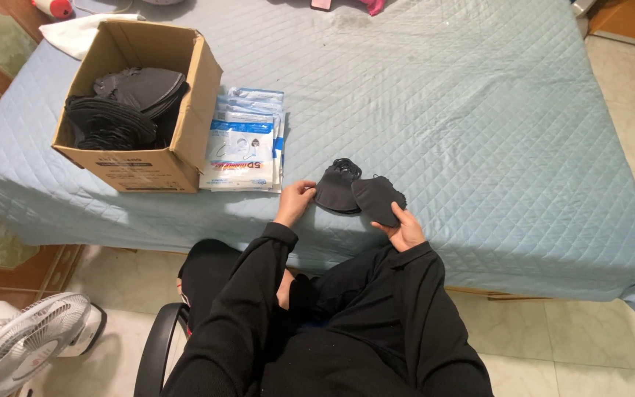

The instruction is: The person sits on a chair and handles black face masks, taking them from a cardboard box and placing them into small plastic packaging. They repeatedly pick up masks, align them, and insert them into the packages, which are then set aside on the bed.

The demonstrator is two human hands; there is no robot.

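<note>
Near the front edge of the quilted blue bed cover (479,110), the right hand (406,229) pinched a black mask (376,198) between thumb and fingers. The left hand (295,200), fingers loosely bent, touched a small pile of black masks (334,190) just beside it. A cardboard box (200,95) of masks stood toward the left edge, with white packets (244,147) touching it.

You sit on a black chair (157,345) at a bed (479,110) under a pale blue quilted cover, cream floor tiles (604,345) below, a white fan (20,342) at your left
</note>
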